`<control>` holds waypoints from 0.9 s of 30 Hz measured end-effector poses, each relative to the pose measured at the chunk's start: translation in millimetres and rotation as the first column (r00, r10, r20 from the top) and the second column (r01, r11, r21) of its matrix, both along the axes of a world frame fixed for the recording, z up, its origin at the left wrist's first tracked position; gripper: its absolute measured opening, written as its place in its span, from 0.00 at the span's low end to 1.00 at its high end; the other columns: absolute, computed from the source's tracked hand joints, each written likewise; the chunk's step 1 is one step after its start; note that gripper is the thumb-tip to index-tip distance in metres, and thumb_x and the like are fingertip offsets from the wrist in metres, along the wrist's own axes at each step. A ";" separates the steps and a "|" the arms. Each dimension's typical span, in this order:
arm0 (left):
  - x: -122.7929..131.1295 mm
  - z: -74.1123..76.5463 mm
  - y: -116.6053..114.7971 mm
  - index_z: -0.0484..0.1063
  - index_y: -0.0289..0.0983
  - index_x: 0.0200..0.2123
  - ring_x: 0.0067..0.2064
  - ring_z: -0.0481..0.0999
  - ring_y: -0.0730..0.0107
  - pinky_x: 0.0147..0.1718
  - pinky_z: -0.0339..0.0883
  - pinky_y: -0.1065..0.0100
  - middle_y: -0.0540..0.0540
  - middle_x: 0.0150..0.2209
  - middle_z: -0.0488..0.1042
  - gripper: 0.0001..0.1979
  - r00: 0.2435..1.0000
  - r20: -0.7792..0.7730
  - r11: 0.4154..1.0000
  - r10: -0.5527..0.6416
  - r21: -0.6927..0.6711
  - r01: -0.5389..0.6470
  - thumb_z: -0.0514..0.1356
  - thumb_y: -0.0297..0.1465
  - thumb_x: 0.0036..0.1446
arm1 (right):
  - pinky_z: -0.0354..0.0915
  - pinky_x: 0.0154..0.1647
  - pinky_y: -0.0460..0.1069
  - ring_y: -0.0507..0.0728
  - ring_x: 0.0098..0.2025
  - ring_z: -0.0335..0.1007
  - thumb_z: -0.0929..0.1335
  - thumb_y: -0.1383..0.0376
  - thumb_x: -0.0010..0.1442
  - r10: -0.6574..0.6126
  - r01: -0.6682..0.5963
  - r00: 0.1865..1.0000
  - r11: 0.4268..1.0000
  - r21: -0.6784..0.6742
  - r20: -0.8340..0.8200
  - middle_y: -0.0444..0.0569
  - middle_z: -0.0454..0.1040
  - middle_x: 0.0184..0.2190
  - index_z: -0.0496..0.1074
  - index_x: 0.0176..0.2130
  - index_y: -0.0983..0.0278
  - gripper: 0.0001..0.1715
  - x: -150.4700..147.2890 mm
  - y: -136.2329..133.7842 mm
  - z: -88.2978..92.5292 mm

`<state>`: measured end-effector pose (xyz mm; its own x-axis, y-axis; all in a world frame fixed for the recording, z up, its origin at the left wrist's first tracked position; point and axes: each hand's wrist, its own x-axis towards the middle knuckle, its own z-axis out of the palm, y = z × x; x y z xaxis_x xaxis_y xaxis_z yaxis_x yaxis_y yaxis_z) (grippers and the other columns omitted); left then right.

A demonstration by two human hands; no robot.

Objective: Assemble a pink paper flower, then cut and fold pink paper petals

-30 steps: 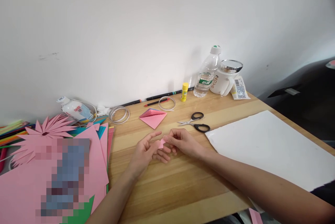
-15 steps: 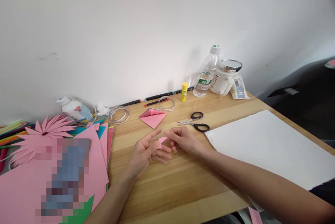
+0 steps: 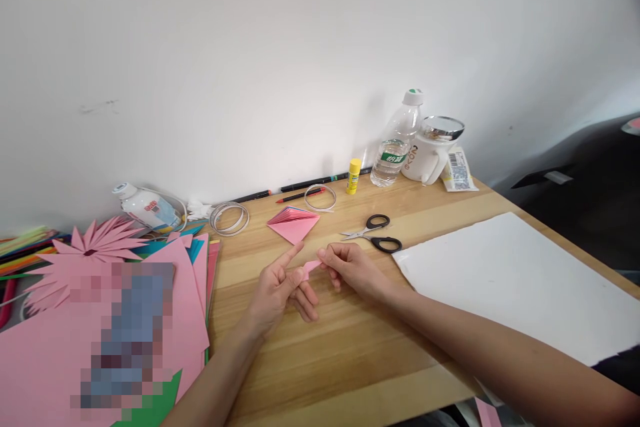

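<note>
Between my two hands is a small folded piece of pink paper (image 3: 312, 267), held above the wooden table. My left hand (image 3: 281, 290) pinches its left end under the thumb, with the index finger stretched out toward the back. The thumb and index finger of my right hand (image 3: 347, 267) grip the other end. Just beyond my fingertips lies a pink folded-paper piece (image 3: 293, 224) with a fanned, layered top edge. Black-handled scissors (image 3: 376, 234) rest on the table behind my right hand, blades pointing left and slightly apart.
A yellow glue stick (image 3: 353, 176), water bottle (image 3: 395, 140) and white mug (image 3: 431, 150) stand by the wall. Pens (image 3: 300, 195) and coiled strips (image 3: 229, 219) lie left of them. A white sheet (image 3: 520, 287) is at right; pink paper (image 3: 50, 354) and a spiky paper flower (image 3: 95, 247) at left.
My left index finger has straightened toward the back and its other fingers have curled in a little. The pink paper piece stays between both hands. The view has shifted slightly.
</note>
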<state>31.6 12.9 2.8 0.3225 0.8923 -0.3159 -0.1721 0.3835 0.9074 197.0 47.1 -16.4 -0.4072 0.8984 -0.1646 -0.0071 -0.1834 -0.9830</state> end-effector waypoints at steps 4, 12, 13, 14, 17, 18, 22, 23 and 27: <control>1.1 2.4 -0.1 0.39 0.30 0.62 0.15 0.72 0.66 0.13 0.64 0.72 0.47 0.18 0.74 0.41 1.000 -0.011 1.000 -0.026 -0.007 0.025 0.59 0.36 0.52 | 0.51 0.15 0.43 0.47 0.13 0.54 0.63 0.46 0.52 0.053 -0.053 0.998 0.999 0.002 0.024 0.38 0.59 0.11 0.59 0.19 0.63 0.25 0.5 -0.8 1.0; 2.5 -1.4 1.7 0.56 0.28 0.55 0.15 0.69 0.70 0.14 0.61 0.73 0.50 0.16 0.71 0.31 0.986 -0.033 0.986 0.164 0.035 -0.162 0.55 0.43 0.54 | 0.51 0.16 0.43 0.46 0.15 0.53 0.63 0.48 0.55 -0.399 0.418 0.893 0.907 0.054 -0.207 0.37 0.56 0.13 0.57 0.20 0.64 0.25 4.8 7.5 -4.8; 2.2 -2.1 2.1 0.57 0.28 0.53 0.16 0.69 0.71 0.14 0.60 0.73 0.49 0.17 0.72 0.30 0.985 -0.045 0.985 0.169 0.029 -0.168 0.56 0.42 0.53 | 0.52 0.16 0.43 0.46 0.15 0.54 0.63 0.48 0.54 -0.454 0.474 0.854 0.880 0.022 -0.253 0.37 0.56 0.15 0.57 0.21 0.64 0.25 5.6 9.7 -5.5; 1.9 -2.8 2.5 0.59 0.28 0.52 0.16 0.69 0.71 0.14 0.60 0.73 0.49 0.17 0.72 0.30 0.984 -0.052 0.985 0.173 0.023 -0.172 0.57 0.42 0.52 | 0.53 0.16 0.43 0.46 0.15 0.54 0.64 0.48 0.54 -0.491 0.509 0.823 0.860 -0.013 -0.285 0.37 0.56 0.16 0.57 0.22 0.64 0.24 6.2 11.8 -6.1; 0.8 -5.9 3.3 0.62 0.28 0.49 0.16 0.69 0.72 0.15 0.60 0.74 0.49 0.17 0.72 0.28 0.982 -0.060 0.983 0.181 0.020 -0.180 0.58 0.42 0.51 | 0.54 0.16 0.42 0.46 0.16 0.56 0.66 0.49 0.52 -0.534 0.526 0.786 0.842 -0.117 -0.312 0.37 0.58 0.17 0.58 0.23 0.64 0.22 6.7 17.2 -7.9; 0.5 -7.1 3.5 0.63 0.28 0.47 0.16 0.69 0.72 0.15 0.60 0.74 0.48 0.17 0.72 0.27 0.981 -0.062 0.983 0.183 0.020 -0.182 0.58 0.42 0.51 | 0.55 0.16 0.42 0.46 0.16 0.57 0.67 0.50 0.51 -0.538 0.519 0.780 0.841 -0.150 -0.318 0.37 0.58 0.17 0.58 0.24 0.63 0.22 6.5 18.4 -8.2; -0.2 -10.5 3.6 0.65 0.30 0.43 0.16 0.69 0.73 0.15 0.60 0.74 0.49 0.17 0.72 0.23 0.981 -0.071 0.984 0.180 0.020 -0.179 0.58 0.42 0.51 | 0.63 0.22 0.45 0.49 0.20 0.64 0.69 0.52 0.48 -0.550 0.501 0.751 0.835 -0.226 -0.365 0.39 0.63 0.19 0.61 0.32 0.63 0.20 5.3 20.2 -7.4; -0.2 -10.9 3.5 0.66 0.30 0.42 0.16 0.69 0.73 0.15 0.60 0.74 0.49 0.17 0.72 0.22 0.981 -0.071 0.983 0.182 0.022 -0.180 0.58 0.42 0.50 | 0.65 0.24 0.46 0.50 0.21 0.66 0.69 0.53 0.49 -0.533 0.483 0.761 0.846 -0.225 -0.370 0.40 0.65 0.21 0.62 0.35 0.63 0.21 5.1 19.9 -7.3; 0.2 -10.8 3.6 0.68 0.32 0.38 0.17 0.70 0.74 0.14 0.59 0.74 0.47 0.23 0.73 0.19 0.972 -0.057 0.973 0.227 0.044 -0.224 0.60 0.42 0.48 | 0.68 0.31 0.51 0.53 0.26 0.69 0.65 0.57 0.54 -0.325 0.336 0.928 0.941 0.035 -0.180 0.47 0.70 0.29 0.64 0.42 0.65 0.17 4.8 16.7 -10.6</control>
<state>31.9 16.6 -8.0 0.0927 0.9512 -0.2942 -0.1940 0.3071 0.9317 201.9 63.9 -27.0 -0.1020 0.9931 -0.0572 -0.2240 -0.0790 -0.9714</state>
